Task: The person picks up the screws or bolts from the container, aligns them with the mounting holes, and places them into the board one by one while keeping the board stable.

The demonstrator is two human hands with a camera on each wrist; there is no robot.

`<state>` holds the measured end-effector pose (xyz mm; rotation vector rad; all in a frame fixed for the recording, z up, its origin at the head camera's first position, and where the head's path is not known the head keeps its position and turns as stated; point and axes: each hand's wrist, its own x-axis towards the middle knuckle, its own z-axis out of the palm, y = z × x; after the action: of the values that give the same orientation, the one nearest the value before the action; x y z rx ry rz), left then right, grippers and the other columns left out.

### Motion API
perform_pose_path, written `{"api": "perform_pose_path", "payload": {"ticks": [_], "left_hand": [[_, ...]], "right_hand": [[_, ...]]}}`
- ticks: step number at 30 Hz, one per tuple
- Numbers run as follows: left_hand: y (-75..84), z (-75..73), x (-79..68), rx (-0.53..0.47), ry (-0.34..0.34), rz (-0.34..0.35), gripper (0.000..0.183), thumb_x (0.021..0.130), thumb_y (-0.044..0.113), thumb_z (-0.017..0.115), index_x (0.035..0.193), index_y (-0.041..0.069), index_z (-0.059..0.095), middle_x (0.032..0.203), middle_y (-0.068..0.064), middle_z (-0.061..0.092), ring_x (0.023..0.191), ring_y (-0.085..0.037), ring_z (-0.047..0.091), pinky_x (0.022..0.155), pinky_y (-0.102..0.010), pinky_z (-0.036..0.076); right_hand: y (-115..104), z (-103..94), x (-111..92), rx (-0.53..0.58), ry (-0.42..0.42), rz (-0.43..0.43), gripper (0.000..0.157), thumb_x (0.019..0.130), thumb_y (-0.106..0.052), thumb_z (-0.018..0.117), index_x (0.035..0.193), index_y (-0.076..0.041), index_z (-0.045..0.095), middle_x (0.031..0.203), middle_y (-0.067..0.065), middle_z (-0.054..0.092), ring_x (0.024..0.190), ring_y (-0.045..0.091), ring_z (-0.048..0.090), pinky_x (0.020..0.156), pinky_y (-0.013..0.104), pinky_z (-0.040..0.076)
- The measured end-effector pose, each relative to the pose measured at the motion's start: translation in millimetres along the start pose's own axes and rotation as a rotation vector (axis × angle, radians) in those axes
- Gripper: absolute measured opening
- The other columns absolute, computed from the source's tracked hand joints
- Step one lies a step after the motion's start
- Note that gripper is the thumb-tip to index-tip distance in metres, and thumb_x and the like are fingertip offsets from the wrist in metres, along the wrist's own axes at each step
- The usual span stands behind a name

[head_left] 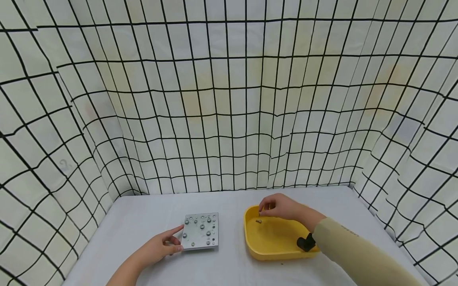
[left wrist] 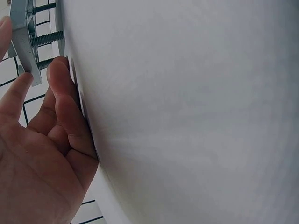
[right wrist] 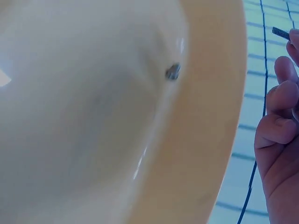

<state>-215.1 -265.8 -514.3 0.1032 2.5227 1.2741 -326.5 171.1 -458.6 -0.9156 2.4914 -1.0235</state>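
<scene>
My left hand (head_left: 155, 247) holds a square metal plate (head_left: 191, 227) by its left side, finger and thumb against the edge. Several socket-head screws sit in the plate's holes. In the left wrist view, threaded shanks (left wrist: 49, 38) stick out from the plate's underside, beside the curled fingers. Over the far left corner of a yellow tray (head_left: 272, 256) is my right hand (head_left: 280, 205), pinching a small screw (right wrist: 280, 33) whose threaded end points out past the fingertips. A loose screw (head_left: 259, 221) lies in the tray just below that hand.
White cloth covers the table (head_left: 157, 210). Another tiny piece (head_left: 282, 264) lies on it in front of the tray. A black wrist camera (head_left: 306, 242) overlaps the tray's right side. White walls (head_left: 236, 99) with black grid lines stand behind and at both sides.
</scene>
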Motion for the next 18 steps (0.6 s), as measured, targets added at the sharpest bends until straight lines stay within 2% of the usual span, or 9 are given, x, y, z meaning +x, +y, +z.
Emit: {"api": "perform_pose_path", "payload": {"ticks": [5,7,12,18], "left_hand": [[-0.2,0.3,0.2,0.0,0.003,-0.002,0.082,0.084,0.037,0.078,0.152,0.01,0.04,0.103,-0.002,0.061,0.08,-0.018,0.057,0.064,-0.031,0.044],[0.1,0.4,0.4,0.0,0.006,-0.004,0.082,0.084,0.037,0.079,0.152,0.01,0.04,0.103,-0.002,0.061,0.08,-0.018,0.057,0.064,-0.031,0.044],[-0.4,0.4,0.8,0.007,0.016,-0.008,0.082,0.084,0.037,0.079,0.151,0.01,0.041,0.102,-0.002,0.061,0.08,-0.018,0.056,0.065,-0.032,0.044],[-1.8,-0.2,0.9,0.004,0.013,-0.005,0.082,0.084,0.037,0.079,0.151,0.01,0.041,0.102,-0.002,0.062,0.08,-0.018,0.057,0.066,-0.032,0.044]], "right_hand": [[-20.6,12.9,8.9,0.097,-0.033,0.005,0.008,0.092,-0.025,0.072,0.097,-0.019,0.074,0.088,0.01,0.067,0.077,0.022,0.059,0.067,0.031,0.047],[-30.0,19.6,13.2,0.12,-0.046,0.011,0.007,0.092,-0.024,0.072,0.097,-0.019,0.074,0.087,0.011,0.067,0.074,0.024,0.058,0.065,0.033,0.048],[-54.4,39.4,26.1,0.106,-0.066,-0.001,0.004,0.091,-0.023,0.073,0.094,-0.026,0.074,0.082,-0.002,0.064,0.074,0.015,0.055,0.064,0.029,0.047],[-72.7,66.2,40.2,0.088,-0.099,-0.055,0.005,0.091,-0.025,0.073,0.092,-0.03,0.074,0.082,-0.006,0.063,0.076,0.01,0.055,0.064,0.024,0.045]]}}
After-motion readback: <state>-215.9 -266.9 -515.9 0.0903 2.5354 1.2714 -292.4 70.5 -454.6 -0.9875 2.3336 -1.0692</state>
